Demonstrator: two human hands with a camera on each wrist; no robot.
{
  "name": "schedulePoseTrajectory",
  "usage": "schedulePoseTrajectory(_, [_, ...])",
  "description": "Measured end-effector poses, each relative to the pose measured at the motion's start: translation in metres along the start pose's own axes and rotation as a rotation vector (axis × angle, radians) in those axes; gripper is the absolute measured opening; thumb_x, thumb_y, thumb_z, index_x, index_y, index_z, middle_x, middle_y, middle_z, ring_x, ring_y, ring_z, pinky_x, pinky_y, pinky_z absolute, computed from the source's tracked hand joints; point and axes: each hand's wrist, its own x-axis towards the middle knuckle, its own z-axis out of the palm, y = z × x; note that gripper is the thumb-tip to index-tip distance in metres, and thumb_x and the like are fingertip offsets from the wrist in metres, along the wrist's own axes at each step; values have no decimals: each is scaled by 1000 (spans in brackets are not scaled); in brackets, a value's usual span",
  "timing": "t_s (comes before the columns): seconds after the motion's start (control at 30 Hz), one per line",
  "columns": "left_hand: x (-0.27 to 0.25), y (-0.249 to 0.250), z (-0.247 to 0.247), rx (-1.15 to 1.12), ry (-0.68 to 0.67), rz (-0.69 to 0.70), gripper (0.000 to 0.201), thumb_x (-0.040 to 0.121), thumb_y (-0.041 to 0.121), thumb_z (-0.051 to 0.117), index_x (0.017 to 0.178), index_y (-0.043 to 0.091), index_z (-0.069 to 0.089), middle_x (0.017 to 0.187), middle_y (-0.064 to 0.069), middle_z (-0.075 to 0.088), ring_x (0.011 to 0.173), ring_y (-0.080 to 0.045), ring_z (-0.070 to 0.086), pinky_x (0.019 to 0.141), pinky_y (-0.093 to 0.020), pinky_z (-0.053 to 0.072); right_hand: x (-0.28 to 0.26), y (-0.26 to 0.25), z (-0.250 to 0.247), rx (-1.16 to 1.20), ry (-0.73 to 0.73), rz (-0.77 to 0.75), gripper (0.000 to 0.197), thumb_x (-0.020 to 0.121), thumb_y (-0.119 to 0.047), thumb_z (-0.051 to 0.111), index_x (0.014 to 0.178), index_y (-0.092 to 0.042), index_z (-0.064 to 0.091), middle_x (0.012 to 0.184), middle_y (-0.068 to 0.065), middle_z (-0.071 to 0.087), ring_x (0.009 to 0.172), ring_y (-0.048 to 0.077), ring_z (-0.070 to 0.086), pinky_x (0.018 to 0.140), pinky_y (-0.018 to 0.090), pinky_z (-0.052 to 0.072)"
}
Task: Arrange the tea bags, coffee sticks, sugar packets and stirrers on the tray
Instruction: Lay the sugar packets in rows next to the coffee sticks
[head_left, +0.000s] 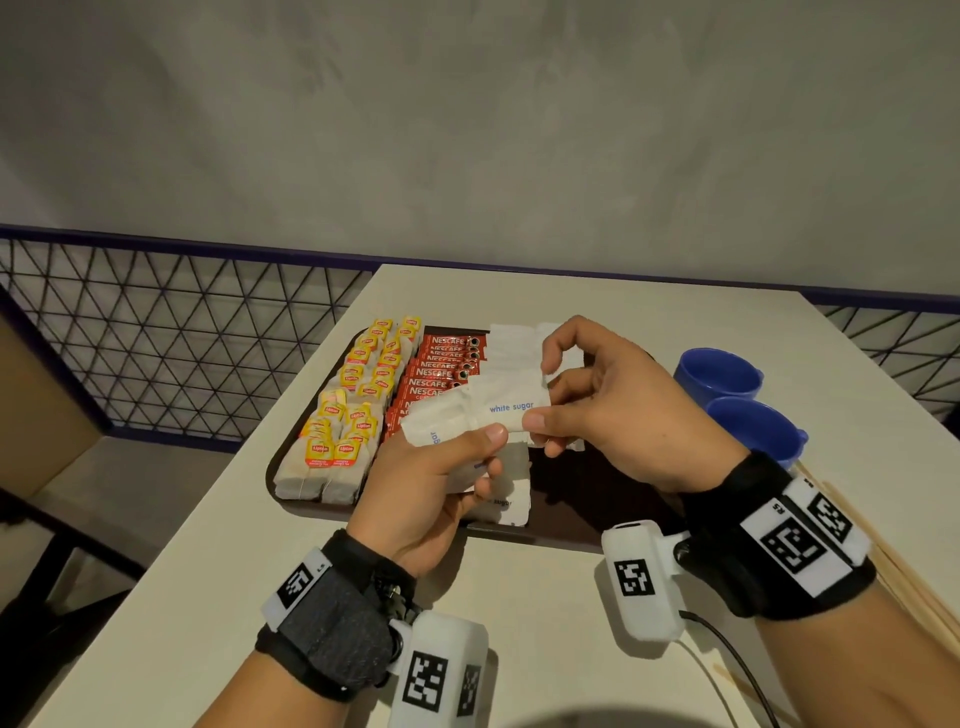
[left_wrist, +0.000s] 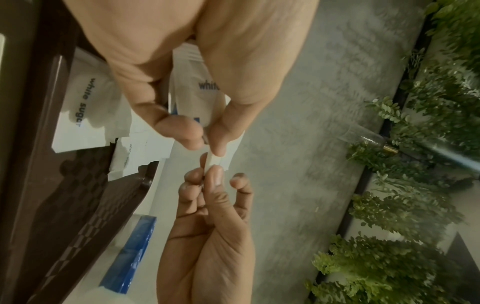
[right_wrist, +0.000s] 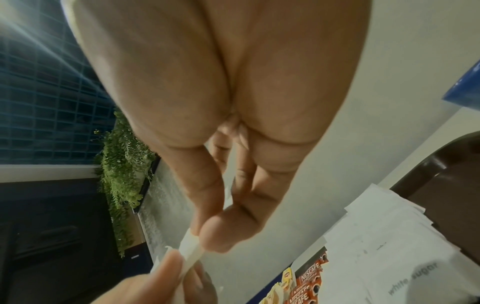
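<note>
**Inspector:** The left hand gripped a small stack of white sugar packets, thumb pressed on top. The right hand pinched the right end of the top packet between thumb and forefinger. Both were held above the tray.

**Clerk:** How many packets were in the stack?

**Inspector:** At least two; the exact count could not be told. More sugar packets lay in a column on the tray from 12 to 6 o'clock, overlapping, so no count was possible.

**Clerk:** And the rest of the tray?

**Inspector:** Tea bags with yellow tags filled the 9 o'clock side in two columns, well over a dozen. Red coffee sticks sat just beside them, one overlapping column, roughly ten labels visible.

**Clerk:** Anything off the tray?

**Inspector:** Two blue cups stood on the table at 3 o'clock of the tray. Wooden stirrers lay on the table at 4 o'clock, partly hidden by the right wrist; number unclear.
</note>
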Motion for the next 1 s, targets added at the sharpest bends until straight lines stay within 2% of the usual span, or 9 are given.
schedulePoseTrajectory(0.07, [0, 1, 1, -6, 4, -4, 28, 86, 1, 73, 111, 13, 77, 88, -10, 71, 62, -17, 60, 50, -22, 47, -1, 1, 0, -32, -4, -40, 16, 88, -2, 78, 95, -5, 64, 81, 10, 76, 72, 30, 75, 73, 35, 64])
schedulePoseTrajectory(0.13, [0, 1, 1, -15, 12, -5, 22, 85, 1, 73, 104, 11, 78, 86, -12, 67, 63, -18, 60, 51, -22, 46, -1, 2, -2, -85, 17, -37, 6, 89, -2, 77, 89, -7, 74, 81, 6, 76, 70, 27, 74, 71, 28, 63])
schedulePoseTrajectory(0.2, [1, 3, 0, -26, 50, 8, 22, 85, 0, 74, 106, 7, 74, 83, -11, 66, 66, -19, 59, 53, -22, 47, 1, 5, -8, -136, 95, 4, 9, 88, -7, 79, 91, -15, 79, 79, 2, 76, 66, 20, 74, 68, 24, 62])
schedulePoseTrajectory(0.27, [2, 5, -1, -54, 69, 2, 27, 84, 2, 75, 110, 5, 68, 80, -11, 63, 67, -20, 56, 54, -23, 47, 3, 11, -14, -219, 183, 44, 11, 88, -14, 81, 92, -24, 80, 77, 1, 75, 65, 18, 74, 70, 26, 62])
schedulePoseTrajectory(0.37, [3, 7, 0, -115, 71, -16, 31, 86, 0, 72, 116, 2, 64, 81, -9, 63, 68, -19, 58, 53, -22, 49, 2, 24, -16, -201, 213, 125, 10, 88, -16, 81, 89, -25, 81, 77, 0, 78, 67, 14, 73, 69, 24, 62])
schedulePoseTrajectory(0.43, [2, 9, 2, -141, 68, -26, 31, 87, -2, 71, 117, 2, 63, 83, -8, 63, 68, -18, 60, 53, -22, 50, 5, 29, -15, -211, 191, 173, 11, 89, -15, 79, 89, -26, 81, 77, -7, 78, 65, 8, 72, 66, 18, 59])
schedulePoseTrajectory(0.57, [0, 11, 1, -159, 65, -35, 38, 88, -1, 71, 125, 0, 63, 86, -9, 63, 68, -15, 62, 54, -21, 51, 16, 33, -11, -388, 65, 280, 14, 87, -15, 82, 98, -25, 80, 88, -8, 76, 66, 7, 74, 60, 12, 54])
schedulePoseTrajectory(0.8, [-5, 17, 4, -144, 45, -48, 23, 89, -1, 69, 111, 4, 65, 85, -12, 61, 65, -15, 60, 56, -21, 51, 32, 35, -10, -463, -5, 343, 12, 88, -8, 79, 98, -16, 81, 95, 2, 77, 84, 20, 77, 76, 26, 64])
schedulePoseTrajectory(1.0, [-6, 18, 4, -172, 57, -51, 16, 90, -3, 68, 105, 4, 66, 83, -11, 62, 68, -17, 61, 58, -23, 50, 39, 38, -7, -514, -34, 388, 13, 87, -4, 80, 98, -11, 80, 90, 4, 75, 74, 13, 71, 60, 16, 57])
